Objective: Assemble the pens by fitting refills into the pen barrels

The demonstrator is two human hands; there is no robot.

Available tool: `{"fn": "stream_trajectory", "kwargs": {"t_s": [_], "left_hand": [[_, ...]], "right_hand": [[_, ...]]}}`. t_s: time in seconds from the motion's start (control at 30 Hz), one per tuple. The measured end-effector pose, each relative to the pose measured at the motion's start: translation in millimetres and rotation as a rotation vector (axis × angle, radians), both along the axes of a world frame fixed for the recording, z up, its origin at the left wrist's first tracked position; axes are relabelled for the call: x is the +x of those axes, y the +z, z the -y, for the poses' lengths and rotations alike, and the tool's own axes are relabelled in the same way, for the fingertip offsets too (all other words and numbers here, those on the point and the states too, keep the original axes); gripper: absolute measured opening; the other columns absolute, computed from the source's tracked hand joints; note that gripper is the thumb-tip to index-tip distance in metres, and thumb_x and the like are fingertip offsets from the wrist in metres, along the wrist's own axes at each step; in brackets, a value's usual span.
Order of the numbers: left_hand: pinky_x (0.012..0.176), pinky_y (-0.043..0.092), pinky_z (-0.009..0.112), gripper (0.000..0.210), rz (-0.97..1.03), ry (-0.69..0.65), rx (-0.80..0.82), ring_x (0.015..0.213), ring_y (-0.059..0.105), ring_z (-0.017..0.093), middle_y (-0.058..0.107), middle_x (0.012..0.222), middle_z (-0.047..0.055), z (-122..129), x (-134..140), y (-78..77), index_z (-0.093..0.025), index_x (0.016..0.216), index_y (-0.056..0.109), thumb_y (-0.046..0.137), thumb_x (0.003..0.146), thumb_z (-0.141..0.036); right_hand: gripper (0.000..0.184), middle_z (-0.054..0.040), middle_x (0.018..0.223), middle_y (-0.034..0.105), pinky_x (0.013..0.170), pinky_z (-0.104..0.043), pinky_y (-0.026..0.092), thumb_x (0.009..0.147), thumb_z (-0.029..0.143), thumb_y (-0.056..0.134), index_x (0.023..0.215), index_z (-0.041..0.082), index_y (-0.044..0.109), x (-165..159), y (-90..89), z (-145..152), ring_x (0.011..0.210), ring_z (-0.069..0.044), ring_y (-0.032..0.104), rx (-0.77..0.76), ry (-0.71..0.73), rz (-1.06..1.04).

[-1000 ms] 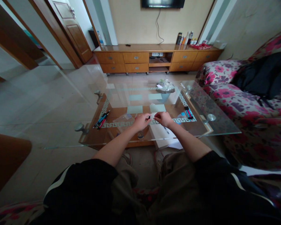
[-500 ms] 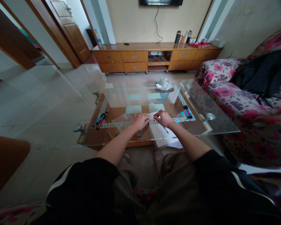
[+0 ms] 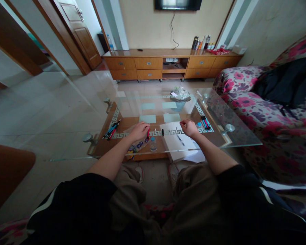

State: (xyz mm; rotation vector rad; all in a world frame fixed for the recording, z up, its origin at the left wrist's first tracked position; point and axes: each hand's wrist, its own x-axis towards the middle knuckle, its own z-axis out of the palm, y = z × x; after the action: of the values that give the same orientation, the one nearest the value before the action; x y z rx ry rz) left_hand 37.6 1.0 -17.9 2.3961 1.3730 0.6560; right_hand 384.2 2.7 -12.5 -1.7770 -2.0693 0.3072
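Observation:
My left hand (image 3: 139, 132) is over the near part of the glass table (image 3: 129, 108), fingers closed on a red pen part (image 3: 148, 133). To the right, my right hand (image 3: 189, 128) has its fingers bent together above the glass; whatever they pinch is too small to make out. Between the hands lie a short black pen part (image 3: 163, 132) and several tiny pieces. Pens in blue, red and black form a bundle (image 3: 112, 130) left of my left hand. Another row of pens (image 3: 205, 123) lies beyond my right hand.
Below the glass are white papers (image 3: 172, 146) with a pen (image 3: 180, 140), a small bottle (image 3: 153, 144) and a patterned plastic packet (image 3: 140, 145). A filled waste basket (image 3: 179, 103) stands behind. The floral sofa (image 3: 241, 98) borders the right side.
My hands, close together before, have moved apart, the left one leftward and the right one slightly rightward. The black pen part and tiny pieces now show between them.

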Motion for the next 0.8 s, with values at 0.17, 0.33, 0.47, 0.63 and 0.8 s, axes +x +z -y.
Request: {"fn": "stream_trajectory", "kwargs": {"t_s": [0.17, 0.33, 0.47, 0.63, 0.8], "left_hand": [[0.098, 0.046, 0.037, 0.067, -0.069, -0.089, -0.109, 0.108, 0.059, 0.026, 0.06, 0.12, 0.012, 11.6, -13.2, 6.9, -0.017, 0.129, 0.06, 0.065, 0.078, -0.06], [0.11, 0.037, 0.041, 0.102, -0.151, -0.125, -0.158, 0.127, 0.048, 0.033, 0.047, 0.139, 0.014, 12.7, -21.2, 3.6, -0.019, 0.145, 0.045, 0.079, 0.059, -0.063], [0.108, 0.04, 0.039, 0.087, -0.105, -0.152, -0.164, 0.122, 0.052, 0.03, 0.05, 0.132, 0.012, 8.1, -23.0, 0.3, -0.02, 0.138, 0.053, 0.08, 0.062, -0.053], [0.099, 0.046, 0.039, 0.071, -0.015, -0.139, -0.102, 0.109, 0.058, 0.028, 0.058, 0.117, 0.01, 10.7, -18.8, 6.0, -0.02, 0.12, 0.062, 0.084, 0.058, -0.048], [0.079, 0.052, 0.032, 0.074, 0.258, -0.035, -0.104, 0.082, 0.064, 0.019, 0.065, 0.094, 0.003, 14.8, -5.2, 10.9, -0.023, 0.134, 0.046, 0.079, 0.068, -0.03]], "right_hand": [[0.027, -0.012, 0.107, 0.071, 0.095, -0.028, 0.043, 0.091, 0.028, 0.054, 0.107, 0.015, 0.072, -6.2, 4.1, 0.9, 0.103, -0.022, 0.063, -0.043, 0.001, 0.03], [0.027, -0.0121, 0.108, 0.069, 0.095, -0.028, 0.043, 0.092, 0.028, 0.054, 0.108, 0.014, 0.071, -16.0, 7.3, 3.1, 0.101, -0.021, 0.064, -0.047, 0.021, 0.031], [0.027, -0.0119, 0.108, 0.069, 0.094, -0.028, 0.043, 0.092, 0.028, 0.054, 0.107, 0.014, 0.071, -18.9, 7.6, 4.2, 0.1, -0.021, 0.063, -0.051, 0.032, 0.043], [0.027, -0.0111, 0.106, 0.069, 0.092, -0.028, 0.044, 0.091, 0.029, 0.055, 0.106, 0.015, 0.072, -16.9, 5.1, 3.8, 0.096, -0.02, 0.064, -0.047, 0.029, 0.059], [0.026, -0.0107, 0.105, 0.069, 0.092, -0.028, 0.044, 0.092, 0.028, 0.053, 0.105, 0.015, 0.072, -19.3, 7.5, 4.2, 0.097, -0.02, 0.064, 0.012, 0.047, 0.027]]}}
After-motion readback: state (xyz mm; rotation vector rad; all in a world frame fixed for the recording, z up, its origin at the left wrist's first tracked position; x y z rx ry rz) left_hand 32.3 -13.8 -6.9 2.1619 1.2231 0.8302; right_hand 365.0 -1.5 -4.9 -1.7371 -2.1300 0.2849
